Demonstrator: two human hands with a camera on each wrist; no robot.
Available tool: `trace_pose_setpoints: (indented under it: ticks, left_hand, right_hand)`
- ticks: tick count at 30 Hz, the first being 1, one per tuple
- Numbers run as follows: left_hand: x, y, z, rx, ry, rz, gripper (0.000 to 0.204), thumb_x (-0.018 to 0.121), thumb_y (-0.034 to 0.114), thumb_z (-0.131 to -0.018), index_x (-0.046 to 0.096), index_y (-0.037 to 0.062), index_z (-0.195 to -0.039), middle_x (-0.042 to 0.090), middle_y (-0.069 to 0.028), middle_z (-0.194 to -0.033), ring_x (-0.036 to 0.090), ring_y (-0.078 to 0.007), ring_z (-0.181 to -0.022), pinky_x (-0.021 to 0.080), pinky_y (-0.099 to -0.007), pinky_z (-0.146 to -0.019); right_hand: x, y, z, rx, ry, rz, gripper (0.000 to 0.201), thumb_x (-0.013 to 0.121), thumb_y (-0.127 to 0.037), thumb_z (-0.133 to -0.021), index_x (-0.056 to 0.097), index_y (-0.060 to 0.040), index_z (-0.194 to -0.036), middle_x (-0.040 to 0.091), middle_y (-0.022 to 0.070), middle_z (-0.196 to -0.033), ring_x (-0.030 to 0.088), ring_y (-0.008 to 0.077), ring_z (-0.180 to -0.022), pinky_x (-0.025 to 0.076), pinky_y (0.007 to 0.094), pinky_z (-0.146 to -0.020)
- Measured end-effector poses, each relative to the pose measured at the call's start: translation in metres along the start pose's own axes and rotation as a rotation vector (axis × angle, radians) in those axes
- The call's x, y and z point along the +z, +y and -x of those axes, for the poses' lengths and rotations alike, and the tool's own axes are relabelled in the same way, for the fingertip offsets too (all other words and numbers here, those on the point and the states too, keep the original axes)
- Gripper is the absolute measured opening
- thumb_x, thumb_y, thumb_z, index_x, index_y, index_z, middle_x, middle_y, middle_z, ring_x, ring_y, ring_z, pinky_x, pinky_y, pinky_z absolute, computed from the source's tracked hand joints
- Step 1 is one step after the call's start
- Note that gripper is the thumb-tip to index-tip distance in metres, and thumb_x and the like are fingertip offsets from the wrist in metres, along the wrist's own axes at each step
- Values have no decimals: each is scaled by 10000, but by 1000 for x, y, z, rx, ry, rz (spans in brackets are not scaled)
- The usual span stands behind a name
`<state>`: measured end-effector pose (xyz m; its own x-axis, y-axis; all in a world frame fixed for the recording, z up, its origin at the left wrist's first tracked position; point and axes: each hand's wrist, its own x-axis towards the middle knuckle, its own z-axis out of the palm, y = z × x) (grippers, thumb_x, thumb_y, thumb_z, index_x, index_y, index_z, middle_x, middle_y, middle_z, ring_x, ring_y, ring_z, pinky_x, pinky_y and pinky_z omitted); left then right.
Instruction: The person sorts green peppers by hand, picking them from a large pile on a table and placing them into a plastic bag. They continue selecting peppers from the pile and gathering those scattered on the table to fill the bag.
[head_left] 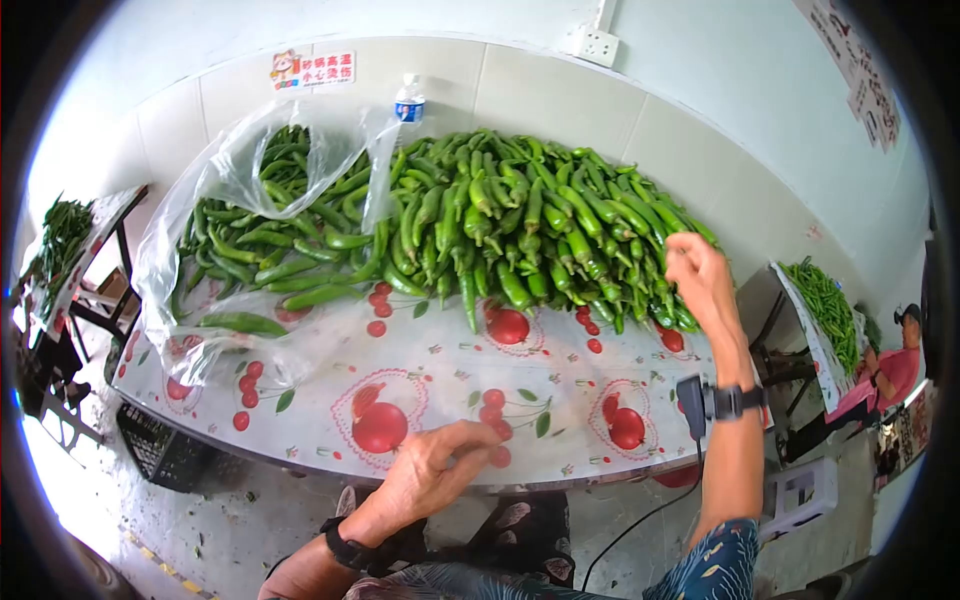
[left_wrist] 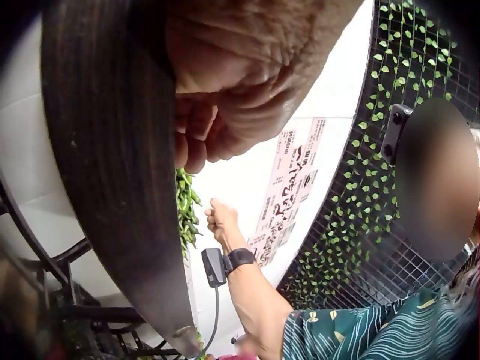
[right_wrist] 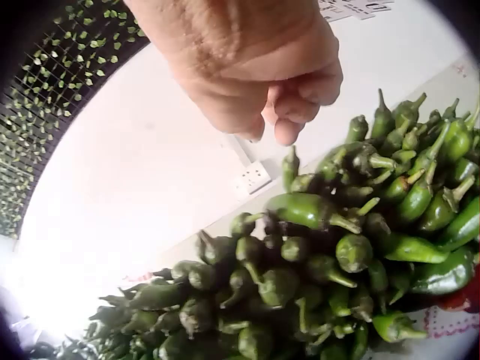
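Note:
A large pile of green peppers (head_left: 500, 215) covers the back of the table. My right hand (head_left: 702, 280) is over the pile's right end, its fingers bent. In the right wrist view, the hand (right_wrist: 255, 67) hovers above the peppers (right_wrist: 300, 262), with a gap between thumb and fingertips and nothing seen between them. One upright pepper (right_wrist: 291, 171) stands just below the fingertips. My left hand (head_left: 430, 470) is at the table's front edge, away from the pile, fingers loosely curled and empty. The left wrist view shows this hand (left_wrist: 240, 90) close to the dark table edge (left_wrist: 112, 165).
A clear plastic bag (head_left: 180, 230) lies around the peppers at the left. Behind the pile is a water bottle (head_left: 409, 105) against the wall. A cable (head_left: 640, 515) hangs from the right wrist's device. A person in pink (head_left: 895, 380) is by another table at the far right.

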<state>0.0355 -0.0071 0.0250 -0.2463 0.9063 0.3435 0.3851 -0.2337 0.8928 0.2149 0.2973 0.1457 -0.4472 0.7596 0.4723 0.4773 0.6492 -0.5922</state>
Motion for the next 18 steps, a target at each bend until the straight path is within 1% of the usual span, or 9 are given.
trace_pose_setpoints:
  ticks: [3,6,8,9,10,14,16,17,18]
  left_hand:
    - [3,-4,0,-7,12,-11,141,607,-3,-864,615,15,-1003,689,-87,-886,675,-168,-794,531,-288,-704]
    - [5,-8,2,17,25,-7,168,615,4,-863,622,22,-1030,690,-87,-891,674,-159,-763,528,-279,-682]
    - [-3,-5,3,-49,-42,52,178,615,11,-864,627,32,-1040,687,-87,-927,672,-174,-825,525,-291,-725]
    - [-9,-1,4,-90,-87,80,186,618,13,-862,630,36,-1046,685,-91,-954,669,-186,-861,524,-300,-750]
    - [-14,4,4,-132,-134,111,194,620,16,-860,632,40,-1052,682,-94,-982,666,-198,-898,522,-310,-775]
    - [-70,23,6,49,-190,-229,268,662,53,-825,634,42,-1092,639,-126,-1120,605,-262,-1084,481,-352,-927]
    - [-107,38,-9,-47,-118,-492,290,687,81,-812,631,33,-1093,631,-138,-1141,596,-287,-1102,466,-373,-952]
    - [-130,20,-20,144,-72,-602,315,696,88,-801,623,24,-1101,623,-151,-1148,597,-294,-1098,466,-373,-951]
    - [-145,26,-32,147,-23,-629,317,694,89,-794,616,14,-1092,629,-149,-1125,607,-283,-1073,468,-359,-943]
  right_hand:
    - [11,-42,61,-42,-475,-132,238,584,-88,-858,617,-36,-1088,631,16,-787,571,95,-687,473,250,-630]
    - [38,-45,127,-135,-600,-226,238,624,-82,-865,606,-18,-1093,678,41,-863,606,101,-724,503,259,-665]
    - [52,-42,156,-154,-597,-240,226,642,-65,-849,611,-11,-1066,679,58,-853,606,116,-717,499,266,-657]
    - [56,-40,165,-113,-566,-220,243,637,-22,-829,607,-16,-1069,665,115,-886,651,189,-776,517,293,-668]
    - [66,-28,174,-153,-460,-225,233,628,3,-816,608,-13,-1047,659,117,-880,642,191,-760,512,292,-660]
    - [77,-18,186,-233,-237,-241,202,594,66,-786,613,-15,-969,645,106,-851,616,200,-716,492,293,-629]
    - [79,-21,187,-225,-225,-257,182,598,63,-785,612,-18,-948,639,101,-838,610,202,-703,485,298,-620]
    - [81,-22,187,-220,-216,-263,172,600,61,-785,612,-19,-937,637,99,-832,606,203,-696,481,300,-615]
    - [81,-21,187,-250,-206,-250,169,603,55,-786,613,-20,-937,635,99,-830,604,201,-693,477,300,-609]
